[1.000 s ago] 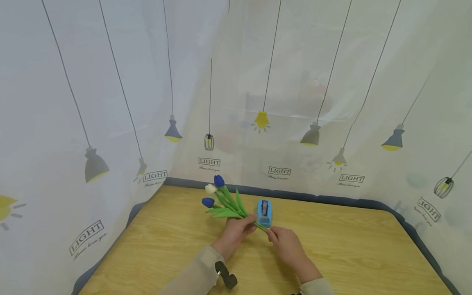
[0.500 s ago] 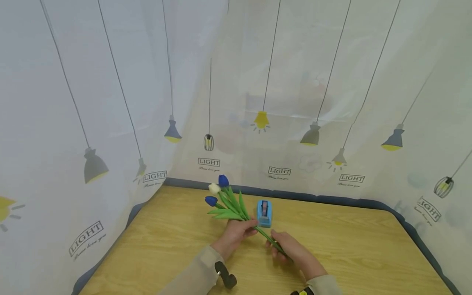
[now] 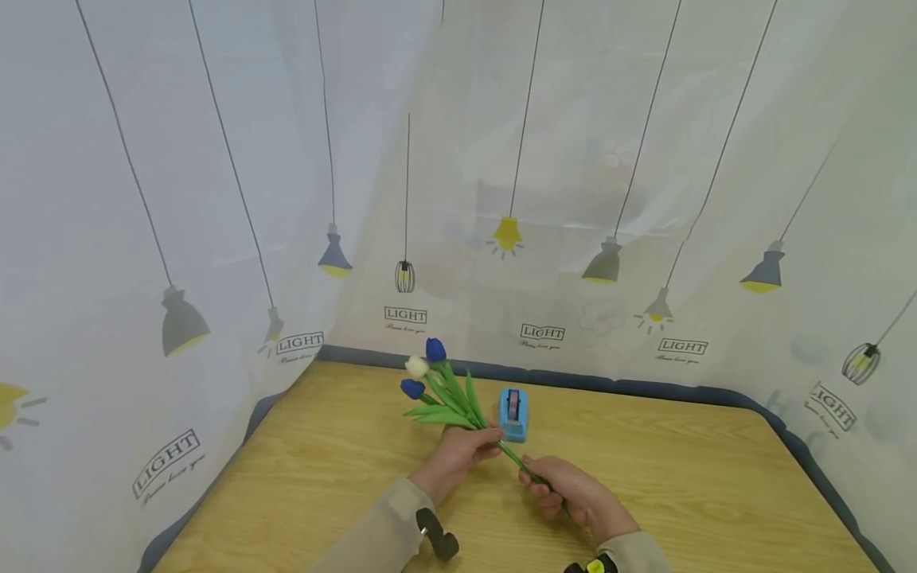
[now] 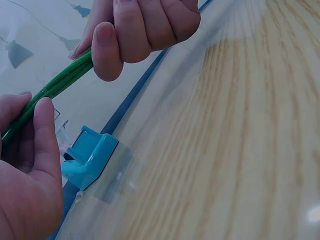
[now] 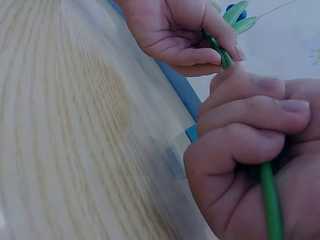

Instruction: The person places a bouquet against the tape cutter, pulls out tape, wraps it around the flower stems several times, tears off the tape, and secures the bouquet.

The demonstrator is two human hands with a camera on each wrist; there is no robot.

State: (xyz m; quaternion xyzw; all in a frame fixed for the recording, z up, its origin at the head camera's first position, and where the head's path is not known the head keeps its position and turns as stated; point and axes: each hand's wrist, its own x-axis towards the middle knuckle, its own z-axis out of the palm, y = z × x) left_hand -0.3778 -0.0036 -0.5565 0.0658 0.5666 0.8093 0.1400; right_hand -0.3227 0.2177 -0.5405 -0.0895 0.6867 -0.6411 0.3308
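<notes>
A small bunch of artificial tulips (image 3: pixel 458 394), two blue heads and one white with green leaves, slants across the head view above the table. My left hand (image 3: pixel 462 454) pinches the stems just below the leaves. Lower down, my right hand (image 3: pixel 569 489) grips the stems, its fingers curled round them. In the right wrist view a stem (image 5: pixel 270 205) comes out below the right hand's curled fingers. Between the two hands a short stretch of the green stems (image 4: pixel 62 80) shows in the left wrist view. Just behind the hands stands a blue tape dispenser (image 3: pixel 513 415).
The wooden table (image 3: pixel 688 469) has a dark blue border strip (image 3: pixel 573 380) along its back and sides. A pale curtain (image 3: pixel 458 175) printed with hanging lamps rises behind and on both sides. A dark wrist strap (image 3: pixel 437 535) sits on the left sleeve.
The right hand has shifted down and right along the stems, and its fingers have curled round them. The bunch has moved slightly right. The tape dispenser has stayed put.
</notes>
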